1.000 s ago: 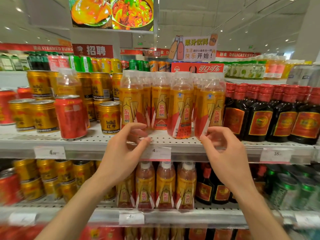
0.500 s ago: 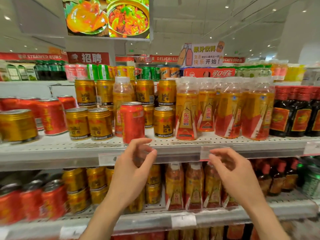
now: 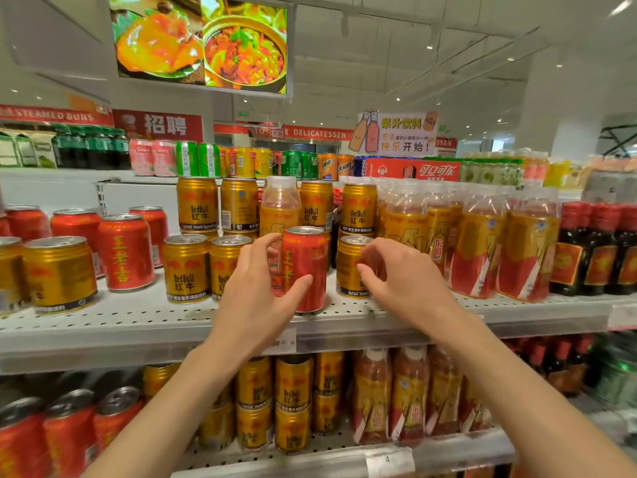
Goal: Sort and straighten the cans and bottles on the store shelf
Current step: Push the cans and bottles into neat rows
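A red can (image 3: 306,257) stands near the front of the middle shelf (image 3: 138,322), among gold cans. My left hand (image 3: 258,301) grips it, thumb across its front and fingers round its left side. Just to its right is a short gold can (image 3: 346,270). My right hand (image 3: 403,288) hovers in front of that can with loosely curled fingers and holds nothing; contact is unclear. Behind the red can a lone orange bottle (image 3: 279,205) stands between stacked gold cans (image 3: 198,203).
More red cans (image 3: 125,251) stand at the left of the shelf, with two gold cans (image 3: 186,267) beside my left hand. Shrink-wrapped orange bottles (image 3: 479,243) and dark bottles (image 3: 599,246) fill the right. The lower shelf holds gold cans (image 3: 293,391), orange bottles and red cans.
The view shifted left along the shelf. Both hands rose from the shelf edge to can height. My left hand has closed on the red can; my right moved to the gold can.
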Available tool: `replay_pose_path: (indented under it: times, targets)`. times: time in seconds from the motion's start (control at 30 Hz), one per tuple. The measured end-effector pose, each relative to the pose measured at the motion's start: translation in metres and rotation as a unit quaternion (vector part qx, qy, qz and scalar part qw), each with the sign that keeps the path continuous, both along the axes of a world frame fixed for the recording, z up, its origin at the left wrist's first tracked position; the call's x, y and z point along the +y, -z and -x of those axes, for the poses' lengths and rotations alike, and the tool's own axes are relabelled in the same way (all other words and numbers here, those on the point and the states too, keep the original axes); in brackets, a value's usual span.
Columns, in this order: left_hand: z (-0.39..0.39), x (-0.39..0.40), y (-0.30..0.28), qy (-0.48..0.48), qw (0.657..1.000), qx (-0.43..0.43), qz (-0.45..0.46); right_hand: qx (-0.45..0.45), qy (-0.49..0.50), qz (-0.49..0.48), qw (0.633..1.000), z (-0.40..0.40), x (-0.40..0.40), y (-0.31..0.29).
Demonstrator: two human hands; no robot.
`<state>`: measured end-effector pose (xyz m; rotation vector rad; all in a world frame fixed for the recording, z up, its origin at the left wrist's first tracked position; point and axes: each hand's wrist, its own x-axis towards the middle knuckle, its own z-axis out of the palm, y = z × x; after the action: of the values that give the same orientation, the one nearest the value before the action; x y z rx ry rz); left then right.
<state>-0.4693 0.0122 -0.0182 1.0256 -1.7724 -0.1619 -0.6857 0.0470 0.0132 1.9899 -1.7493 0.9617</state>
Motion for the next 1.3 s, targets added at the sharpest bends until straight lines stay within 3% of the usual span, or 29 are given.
replay_pose_path:
  times: [0.4, 0.63, 0.77, 0.9, 1.03, 1.3]
  targets:
    - [0.015, -0.015, 0.003, -0.021, 1.0, -0.01, -0.004, 0.012, 0.012, 0.027, 0.999, 0.02, -0.007, 0.01]
    - [0.0, -0.01, -0.001, -0.009, 1.0, 0.021, 0.012, -0.075, -0.094, 0.036, 0.992, 0.006, -0.018, -0.012]
    - [-0.024, -0.002, -0.005, -0.022, 0.999, 0.022, 0.032, -0.081, -0.126, 0.036, 0.988, -0.022, -0.039, -0.029]
    - [-0.047, 0.001, -0.01, -0.045, 0.998, 0.02, 0.042, -0.073, -0.115, -0.011, 0.991, -0.056, -0.07, -0.044]
    - [-0.065, 0.0, -0.006, -0.061, 0.997, 0.019, 0.039, -0.134, -0.134, -0.08, 0.979, -0.077, -0.087, -0.043]
    - [-0.073, 0.0, -0.002, -0.059, 0.997, 0.018, 0.044, -0.202, -0.137, -0.052, 0.968, -0.076, -0.084, -0.035]
